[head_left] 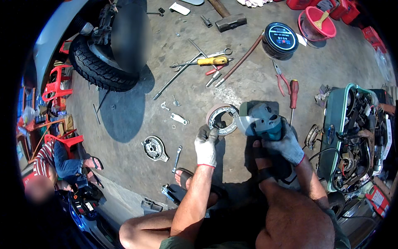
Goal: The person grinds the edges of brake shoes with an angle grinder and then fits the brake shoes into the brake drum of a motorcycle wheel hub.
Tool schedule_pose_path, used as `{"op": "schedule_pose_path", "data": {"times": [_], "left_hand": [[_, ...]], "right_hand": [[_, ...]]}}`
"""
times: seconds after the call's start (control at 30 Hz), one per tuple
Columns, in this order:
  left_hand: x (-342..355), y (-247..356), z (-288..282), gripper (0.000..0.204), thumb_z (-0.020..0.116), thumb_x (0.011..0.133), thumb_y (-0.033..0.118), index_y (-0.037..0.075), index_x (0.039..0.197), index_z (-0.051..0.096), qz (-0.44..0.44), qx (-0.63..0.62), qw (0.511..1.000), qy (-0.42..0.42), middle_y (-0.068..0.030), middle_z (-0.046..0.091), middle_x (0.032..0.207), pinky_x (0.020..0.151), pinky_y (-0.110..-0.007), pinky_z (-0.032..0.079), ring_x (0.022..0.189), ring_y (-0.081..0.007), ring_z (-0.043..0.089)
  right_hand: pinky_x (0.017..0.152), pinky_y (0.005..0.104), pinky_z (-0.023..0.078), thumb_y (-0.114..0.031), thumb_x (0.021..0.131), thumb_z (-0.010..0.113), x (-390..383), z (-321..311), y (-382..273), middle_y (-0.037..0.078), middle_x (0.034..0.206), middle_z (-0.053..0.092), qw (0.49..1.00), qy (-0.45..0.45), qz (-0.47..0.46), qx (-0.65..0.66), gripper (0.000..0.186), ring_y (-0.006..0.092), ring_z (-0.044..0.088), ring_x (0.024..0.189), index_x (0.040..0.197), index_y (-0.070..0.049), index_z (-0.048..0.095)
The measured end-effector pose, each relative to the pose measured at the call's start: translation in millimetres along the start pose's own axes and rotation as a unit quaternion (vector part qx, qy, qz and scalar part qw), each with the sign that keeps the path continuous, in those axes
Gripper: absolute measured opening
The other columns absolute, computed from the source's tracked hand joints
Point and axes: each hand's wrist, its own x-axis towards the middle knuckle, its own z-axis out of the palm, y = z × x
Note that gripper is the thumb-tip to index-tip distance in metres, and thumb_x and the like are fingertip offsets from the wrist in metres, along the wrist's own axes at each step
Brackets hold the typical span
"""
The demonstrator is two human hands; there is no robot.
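Observation:
My left hand (pixel 206 145), in a white glove with a dark-stained thumb and fingertips, is closed on the near side of a pair of brake shoes (pixel 214 113) forming a ring. My right hand (pixel 288 145), gloved too, wraps round the body of a teal angle grinder (pixel 264 118). The grinder's disc end faces left, right beside the brake shoes; whether they touch I cannot tell. Left of my left hand, on the floor, lie a round brake plate (pixel 154 148) with a lever and a small spanner (pixel 177 159).
A red-handled screwdriver (pixel 294 93) and red pliers (pixel 283 82) lie beyond the grinder. Farther off are a black tub (pixel 280 41), a yellow screwdriver (pixel 212 61) and a hammer (pixel 231 23). A tyre (pixel 99 70) stands far left. A green bin of parts (pixel 331 124) sits right. Someone (pixel 45 162) sits left.

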Motion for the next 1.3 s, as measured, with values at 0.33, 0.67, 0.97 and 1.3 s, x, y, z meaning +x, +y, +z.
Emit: {"op": "schedule_pose_path", "data": {"times": [0.33,0.67,0.97,1.3], "left_hand": [[-4,-7,5,0.013,0.066,0.093,0.007,0.007,0.086,0.056,0.025,-0.001,1.000,-0.011,0.0046,0.050,0.073,0.059,-0.024,0.039,0.065,-0.0060,0.044],[-4,-4,3,0.013,0.066,0.093,0.007,0.006,0.085,0.056,0.039,0.052,0.998,-0.024,0.0031,0.052,0.073,0.061,-0.024,0.041,0.066,-0.0071,0.047],[-3,-5,-2,0.011,0.067,0.094,0.007,0.004,0.089,0.057,0.090,0.091,0.991,-0.037,0.0003,0.058,0.077,0.064,-0.026,0.046,0.069,-0.0091,0.053],[2,1,-5,0.021,0.066,0.094,0.005,-0.002,0.114,0.063,0.127,0.180,0.975,-0.022,-0.0049,0.068,0.096,0.079,-0.028,0.052,0.087,-0.0125,0.061]], "right_hand": [[0.109,0.0386,0.043,-0.020,0.068,0.090,3,5,4,0.015,0.133,0.056,0.999,-0.020,-0.032,0.013,0.089,0.0263,0.054,0.126,0.140,-0.002,0.041],[0.106,0.0372,0.046,-0.020,0.066,0.090,3,3,4,0.010,0.133,0.058,0.999,-0.011,-0.031,0.013,0.088,0.0199,0.055,0.122,0.140,-0.005,0.046],[0.111,0.0399,0.043,-0.023,0.068,0.090,8,-1,1,0.018,0.138,0.053,0.999,-0.049,-0.022,-0.001,0.096,0.0278,0.052,0.130,0.144,-0.002,0.037],[0.112,0.0408,0.042,-0.021,0.069,0.088,9,0,-11,0.022,0.142,0.048,0.993,-0.058,-0.051,-0.084,0.104,0.0325,0.050,0.132,0.151,0.000,0.027]]}}
